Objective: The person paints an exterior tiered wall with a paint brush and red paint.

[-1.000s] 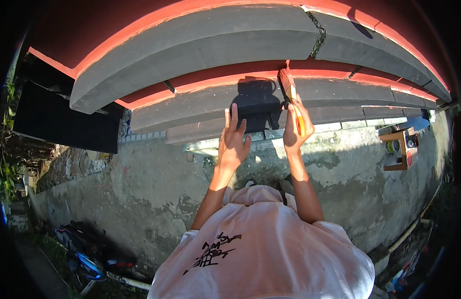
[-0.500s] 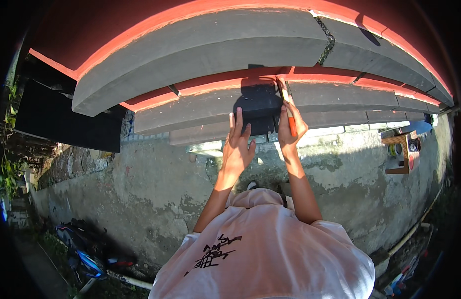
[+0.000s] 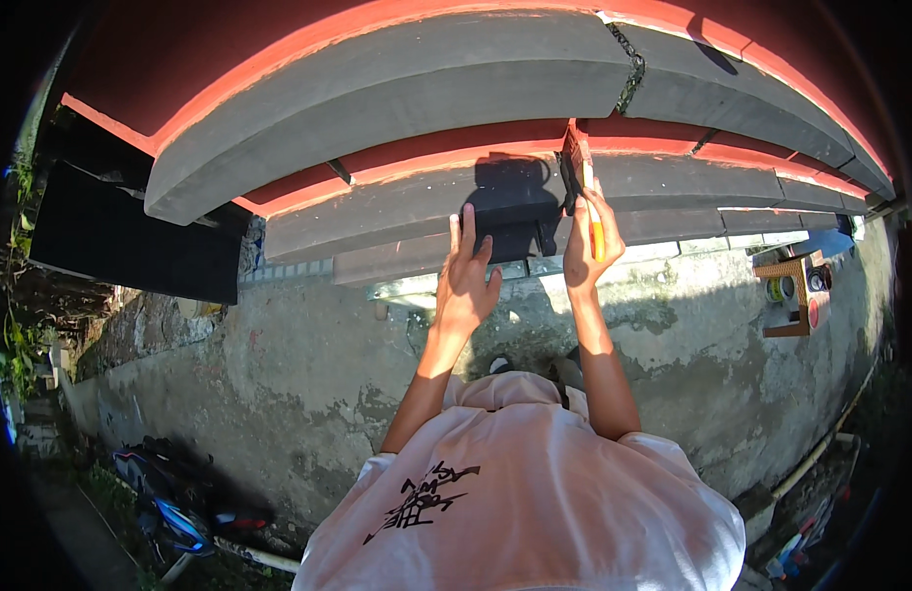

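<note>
My right hand (image 3: 596, 258) grips the orange-handled paintbrush (image 3: 585, 173), its bristle end pointing up and away from me. The bristles reach the red band (image 3: 417, 164) under the upper grey ledge (image 3: 377, 103); I cannot tell whether they touch it. Below that band runs the lower dark grey ledge (image 3: 377, 204), and a dark shadow falls across it between my hands. My left hand (image 3: 466, 286) is open and empty, fingers spread, with its fingertips at the front of the lower ledge. Whether they rest on it is unclear.
A wooden stool-like stand (image 3: 793, 317) with cans stands on the stained concrete ground (image 3: 308, 335) to the right. At far left hangs a black panel (image 3: 131, 231). A blue and black motorbike (image 3: 175, 517) is at lower left. A pale pipe (image 3: 806, 473) edges the right.
My right hand and the paintbrush have shifted a little to the right along the red band. The brush has turned, showing more of its broad side. My left hand has barely moved.
</note>
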`<action>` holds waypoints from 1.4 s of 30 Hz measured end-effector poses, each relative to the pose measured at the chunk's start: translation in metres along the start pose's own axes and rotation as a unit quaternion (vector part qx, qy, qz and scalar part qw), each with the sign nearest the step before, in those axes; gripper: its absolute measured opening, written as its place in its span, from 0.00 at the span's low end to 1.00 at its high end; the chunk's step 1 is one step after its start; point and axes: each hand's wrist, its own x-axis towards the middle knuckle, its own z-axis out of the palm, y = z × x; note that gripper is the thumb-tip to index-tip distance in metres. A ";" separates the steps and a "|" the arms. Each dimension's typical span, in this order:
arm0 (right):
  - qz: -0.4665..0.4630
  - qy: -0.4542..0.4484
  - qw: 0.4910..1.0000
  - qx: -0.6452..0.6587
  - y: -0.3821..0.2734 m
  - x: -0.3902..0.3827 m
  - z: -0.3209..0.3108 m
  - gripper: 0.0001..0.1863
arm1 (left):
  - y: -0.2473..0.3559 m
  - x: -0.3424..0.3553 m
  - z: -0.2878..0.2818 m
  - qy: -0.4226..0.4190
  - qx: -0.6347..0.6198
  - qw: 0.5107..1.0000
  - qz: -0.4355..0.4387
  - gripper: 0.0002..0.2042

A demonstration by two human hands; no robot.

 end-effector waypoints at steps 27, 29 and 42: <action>-0.075 0.149 0.985 -0.035 0.050 0.081 -0.081 0.12 | 0.012 0.003 0.003 0.023 0.037 0.999 -0.011 0.25; -0.078 0.076 0.994 -0.025 0.042 0.070 -0.080 0.12 | 0.015 0.004 0.004 0.012 0.037 0.998 -0.039 0.26; -0.091 0.028 0.995 -0.026 0.076 0.128 -0.134 0.13 | 0.052 0.014 0.025 0.054 0.073 0.987 -0.135 0.23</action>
